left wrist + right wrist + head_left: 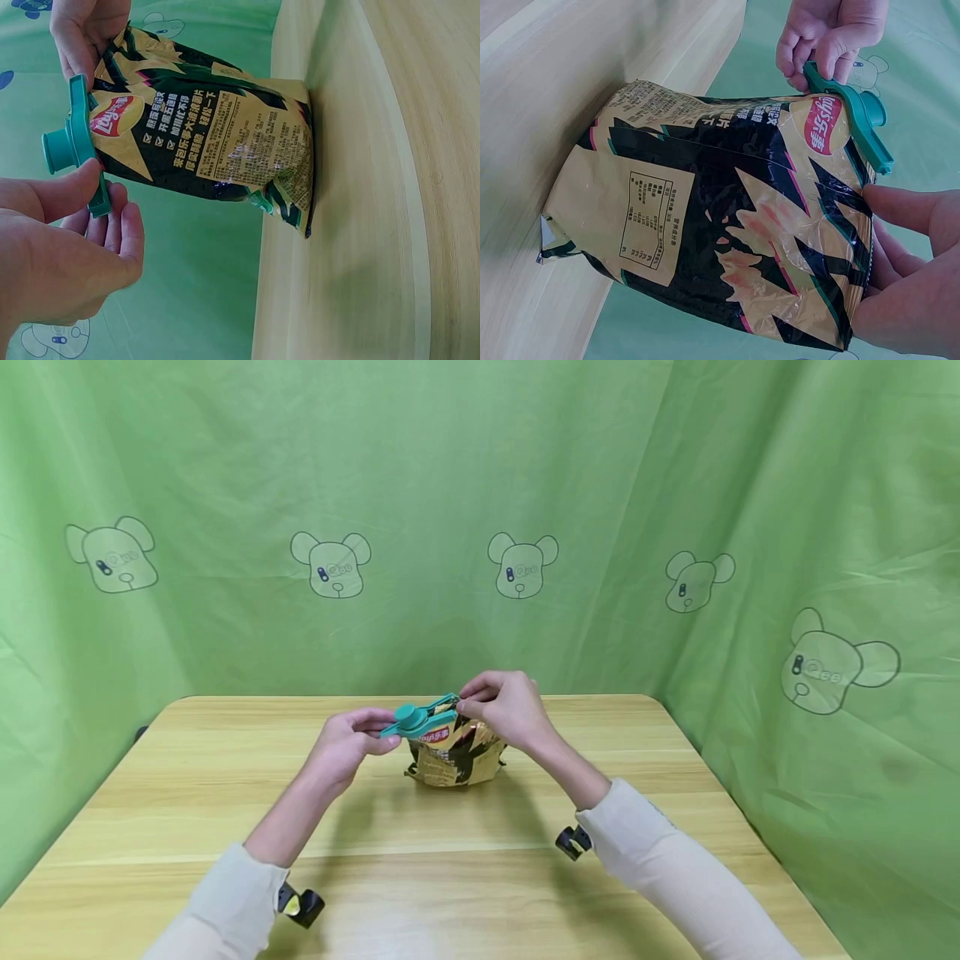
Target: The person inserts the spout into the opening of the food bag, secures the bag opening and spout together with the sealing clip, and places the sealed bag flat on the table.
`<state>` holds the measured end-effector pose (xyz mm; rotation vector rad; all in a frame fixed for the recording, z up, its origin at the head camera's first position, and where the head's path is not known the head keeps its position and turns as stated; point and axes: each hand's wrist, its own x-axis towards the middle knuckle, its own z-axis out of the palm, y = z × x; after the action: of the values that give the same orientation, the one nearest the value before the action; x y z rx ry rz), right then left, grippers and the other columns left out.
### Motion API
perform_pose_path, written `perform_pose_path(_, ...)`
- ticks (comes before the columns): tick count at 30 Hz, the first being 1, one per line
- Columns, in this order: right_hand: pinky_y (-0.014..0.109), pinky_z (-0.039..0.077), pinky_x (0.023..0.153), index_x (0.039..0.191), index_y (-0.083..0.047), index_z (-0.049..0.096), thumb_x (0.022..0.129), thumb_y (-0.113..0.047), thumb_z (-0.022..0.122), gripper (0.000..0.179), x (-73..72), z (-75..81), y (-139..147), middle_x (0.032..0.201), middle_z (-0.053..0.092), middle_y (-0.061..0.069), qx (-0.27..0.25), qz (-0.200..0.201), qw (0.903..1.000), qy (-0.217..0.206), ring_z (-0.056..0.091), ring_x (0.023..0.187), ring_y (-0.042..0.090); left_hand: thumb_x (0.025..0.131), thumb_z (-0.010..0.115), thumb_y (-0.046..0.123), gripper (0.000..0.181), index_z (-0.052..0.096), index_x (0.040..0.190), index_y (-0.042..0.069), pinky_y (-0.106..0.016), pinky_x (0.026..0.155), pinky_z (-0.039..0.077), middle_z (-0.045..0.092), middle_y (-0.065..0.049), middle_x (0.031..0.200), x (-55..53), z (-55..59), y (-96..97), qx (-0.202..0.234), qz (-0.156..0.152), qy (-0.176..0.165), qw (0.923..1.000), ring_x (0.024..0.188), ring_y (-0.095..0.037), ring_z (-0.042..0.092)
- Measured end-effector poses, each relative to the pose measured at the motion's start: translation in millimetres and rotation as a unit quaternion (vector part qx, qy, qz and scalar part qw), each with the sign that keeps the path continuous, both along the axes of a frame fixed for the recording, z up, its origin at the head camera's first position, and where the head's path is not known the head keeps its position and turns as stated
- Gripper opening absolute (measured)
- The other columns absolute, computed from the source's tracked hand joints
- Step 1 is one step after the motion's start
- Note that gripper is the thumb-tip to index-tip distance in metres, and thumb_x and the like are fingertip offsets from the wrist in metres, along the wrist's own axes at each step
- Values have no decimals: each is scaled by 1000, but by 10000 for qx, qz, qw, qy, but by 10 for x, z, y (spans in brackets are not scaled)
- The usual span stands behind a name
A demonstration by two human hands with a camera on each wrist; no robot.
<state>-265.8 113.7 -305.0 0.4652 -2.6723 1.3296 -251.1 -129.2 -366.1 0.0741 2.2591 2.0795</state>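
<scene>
A gold and black Lay's chip bag (450, 766) stands upright on the table, its printed panels facing the left wrist view and the right wrist view. At its top left sits a teal bag clip (79, 139) with a round cap; in the head view its two arms stand apart with the bag's top edge between them. My left hand (345, 747) pinches the clip's outer end between thumb and fingers. At the other side of the top, my right hand (922, 262) pinches the bag's upper edge, with the thumb close to the clip's tip.
The wooden table (450, 893) reaches back to a green curtain (427, 468) printed with bear heads. More curtain hangs along the left and right sides. A black camera mount (302, 906) is worn at the left wrist, another (573, 842) at the right.
</scene>
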Motion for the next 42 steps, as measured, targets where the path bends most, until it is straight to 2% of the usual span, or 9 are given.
perform_pose_path(6, 32, 59, 72, 100, -11, 79, 86, -15, 80, 14, 0, 4, 4, 89, 78, 4, 26, 2, 10000, -33, 74, 78, 17, 85, 71, -10, 42, 62, 126, -9, -21, 86, 52, 70, -3, 101, -13, -17, 19, 190, 52, -1, 9998, 90, -9, 64)
perform_pose_path(16, 33, 59, 74, 104, -12, 79, 87, -17, 79, 17, 6, 24, 9, 92, 79, 3, 68, 41, 9998, -179, 74, 81, 18, 87, 69, -11, 41, 61, 126, -9, -20, 86, 53, 67, -3, 100, -19, -37, 42, 509, 139, -161, 9985, 91, -11, 64)
perform_pose_path(23, 31, 59, 72, 111, -12, 78, 87, -19, 78, 24, 31, 48, 13, 94, 79, 2, 251, 119, 9994, -190, 73, 82, 17, 88, 67, -11, 37, 61, 125, -8, -21, 89, 52, 65, -2, 101, -28, -47, 56, 607, 188, -247, 9977, 93, -11, 63)
perform_pose_path(30, 29, 60, 71, 115, -9, 77, 84, -14, 81, 31, 67, 74, -18, 99, 78, 6, 574, 324, 9978, -19, 73, 82, 16, 88, 66, -13, 35, 61, 122, -7, -20, 87, 51, 63, -1, 99, -34, -58, 59, 659, 270, -268, 9971, 94, -12, 60)
perform_pose_path(37, 37, 59, 86, 121, -8, 73, 81, -17, 85, 43, 80, 74, -44, 111, 77, 7, 937, 359, 9949, -22, 73, 98, 22, 88, 67, -11, 33, 62, 120, -6, -23, 89, 50, 63, -1, 99, -26, -58, 57, 636, 248, -238, 9974, 95, -13, 60)
perform_pose_path(42, 42, 57, 95, 123, -6, 72, 82, -18, 85, 45, 109, 93, -79, 118, 75, 10, 1062, 388, 9935, 127, 71, 109, 27, 88, 68, -10, 32, 63, 119, -5, -24, 90, 49, 63, -2, 100, -31, -61, 55, 600, 234, -219, 9977, 95, -13, 60)
